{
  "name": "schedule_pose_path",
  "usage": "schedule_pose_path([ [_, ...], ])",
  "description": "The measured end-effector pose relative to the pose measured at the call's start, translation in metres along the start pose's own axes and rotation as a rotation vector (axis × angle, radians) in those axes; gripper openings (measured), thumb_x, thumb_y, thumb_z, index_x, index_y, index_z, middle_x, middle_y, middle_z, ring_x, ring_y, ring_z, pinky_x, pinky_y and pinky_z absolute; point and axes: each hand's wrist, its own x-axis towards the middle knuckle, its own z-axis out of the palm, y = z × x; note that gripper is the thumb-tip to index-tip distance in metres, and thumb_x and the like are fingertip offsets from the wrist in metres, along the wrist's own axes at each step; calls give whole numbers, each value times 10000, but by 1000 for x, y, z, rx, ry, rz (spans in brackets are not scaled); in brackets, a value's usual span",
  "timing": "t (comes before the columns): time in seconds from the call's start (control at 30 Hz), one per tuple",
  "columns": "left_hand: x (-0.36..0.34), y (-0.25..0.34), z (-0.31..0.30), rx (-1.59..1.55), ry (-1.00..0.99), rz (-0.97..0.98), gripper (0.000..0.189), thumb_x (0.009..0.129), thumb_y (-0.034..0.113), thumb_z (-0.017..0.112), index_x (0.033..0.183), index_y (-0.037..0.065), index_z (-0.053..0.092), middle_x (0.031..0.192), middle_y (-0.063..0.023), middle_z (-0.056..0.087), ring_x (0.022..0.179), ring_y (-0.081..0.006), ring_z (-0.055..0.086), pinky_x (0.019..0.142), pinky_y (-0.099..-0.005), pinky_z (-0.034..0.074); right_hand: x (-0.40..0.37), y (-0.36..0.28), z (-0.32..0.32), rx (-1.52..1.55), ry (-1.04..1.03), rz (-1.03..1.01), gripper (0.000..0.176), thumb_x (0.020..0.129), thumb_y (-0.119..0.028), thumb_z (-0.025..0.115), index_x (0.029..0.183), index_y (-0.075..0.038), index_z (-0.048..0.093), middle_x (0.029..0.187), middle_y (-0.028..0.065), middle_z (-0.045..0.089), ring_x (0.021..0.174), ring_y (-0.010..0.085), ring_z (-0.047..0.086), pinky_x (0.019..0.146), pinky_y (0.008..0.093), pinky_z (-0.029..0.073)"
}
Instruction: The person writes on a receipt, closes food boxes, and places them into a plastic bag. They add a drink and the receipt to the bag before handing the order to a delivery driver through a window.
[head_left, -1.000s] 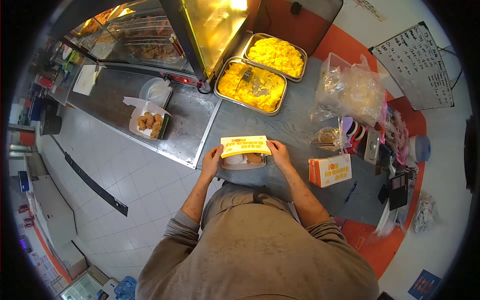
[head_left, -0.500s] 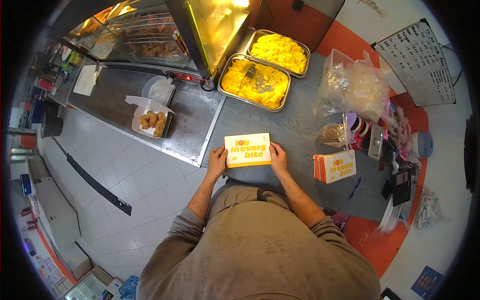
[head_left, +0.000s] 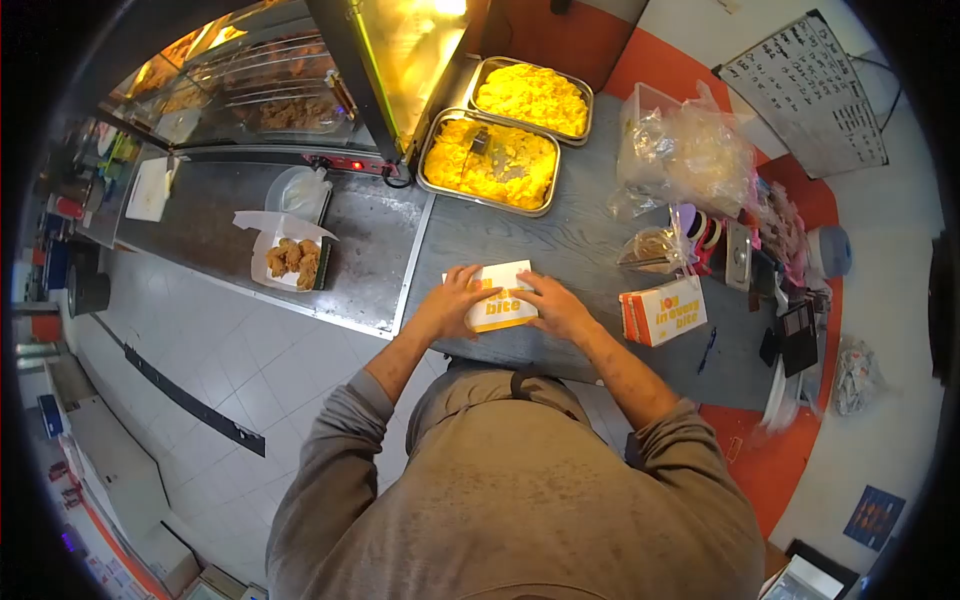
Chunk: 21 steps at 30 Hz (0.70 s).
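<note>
A flat white-and-yellow printed carton (head_left: 505, 308) lies at the table's front edge. My left hand (head_left: 457, 303) rests over its left part, fingers spread across the print. From the other side, my right hand (head_left: 555, 305) lies on the right part with its fingers apart. Both hands cover some of the lettering. To the right stands a similar printed box stack (head_left: 664, 311) with orange sides, touched by neither hand.
Two metal trays of yellow food (head_left: 490, 165) stand at the back. An open box of fried pieces (head_left: 290, 262) sits on the metal counter (head_left: 375, 240) at left. Plastic bags (head_left: 700, 160), tape rolls and a pen (head_left: 708, 350) lie to the right.
Both hands have moved from the carton's side edges inward onto its top face, with fingers now spread over the print. The whole view has shifted slightly.
</note>
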Motion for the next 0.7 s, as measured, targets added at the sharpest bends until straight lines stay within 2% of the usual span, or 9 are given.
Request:
schedule_pose_path([
  [0.1, 2, 1, 4, 52, -43, -24, 881, 582, 188, 831, 1372, 338, 471, 1444, -195, 320, 1270, -446, 344, 999, -510, 432, -3, 19, 23, -198, 70, -162, 452, 784, -120, 638, 1231, -88, 581, 1334, 87, 536, 1299, 275, 455, 1040, 370, 412],
  [0.2, -6, -19, 26, 102, 42, 166, 843, 626, 263, 807, 1386, 346, 455, 1504, -193, 243, 1301, -475, 296, 992, -529, 432, -19, 21, 28, -216, 190, -249, 398, 823, -149, 558, 1215, -99, 600, 1267, 58, 594, 1260, 239, 501, 1039, 375, 414],
  [0.27, -6, -19, 36, 134, 101, 326, 820, 652, 323, 800, 1392, 350, 448, 1518, -191, 220, 1309, -485, 280, 996, -544, 423, -26, 16, 33, -290, 216, -208, 389, 823, -165, 582, 1207, -110, 612, 1293, 70, 575, 1283, 232, 480, 1050, 396, 396],
  [0.33, -14, -6, 38, 320, 63, 155, 717, 735, 475, 723, 1390, 378, 446, 1524, -171, 213, 1320, -489, 253, 1022, -596, 358, -37, 8, 39, -357, 228, -167, 381, 823, -182, 606, 1198, -121, 624, 1320, 82, 555, 1306, 225, 458, 1060, 417, 379],
  [0.43, -6, 16, 21, 283, -36, 96, 721, 712, 598, 687, 1367, 376, 485, 1533, -154, 209, 1323, -500, 234, 1023, -600, 341, -54, -5, 33, -248, 292, -51, 379, 831, -252, 643, 1194, -144, 630, 1323, 73, 545, 1304, 240, 452, 1072, 456, 347],
  [0.47, 0, 23, 20, 134, 13, 73, 696, 645, 490, 788, 1291, 358, 564, 1526, -164, 216, 1312, -488, 244, 1010, -588, 352, -60, -5, 27, -218, 383, 45, 339, 845, -283, 638, 1151, -137, 643, 1322, 66, 533, 1302, 243, 439, 1070, 461, 331],
  [0.5, 7, 24, 28, 139, 18, 87, 696, 645, 490, 788, 1291, 358, 564, 1526, -164, 216, 1312, -488, 244, 1010, -588, 352, -64, -7, 13, -187, 475, 139, 310, 858, -314, 633, 1107, -130, 656, 1321, 60, 520, 1300, 246, 427, 1069, 467, 315],
  [0.6, 26, 44, 50, -4, 207, -102, 668, 511, 199, 866, 1135, 305, 652, 1481, -204, 255, 1270, -454, 290, 992, -546, 377, -114, 40, -30, -210, 1154, 419, 205, 854, -205, 640, 1022, -89, 661, 1093, 101, 605, 1055, 281, 561, 912, 447, 404],
  [0.7, 35, 86, 77, -36, 285, -245, 669, 516, 221, 869, 1143, 302, 651, 1449, -210, 284, 1270, -451, 291, 995, -536, 376, -181, 111, -99, 88, 1362, 849, 182, 914, -140, 559, 1006, -21, 662, 936, 150, 624, 896, 309, 596, 818, 391, 463],
])
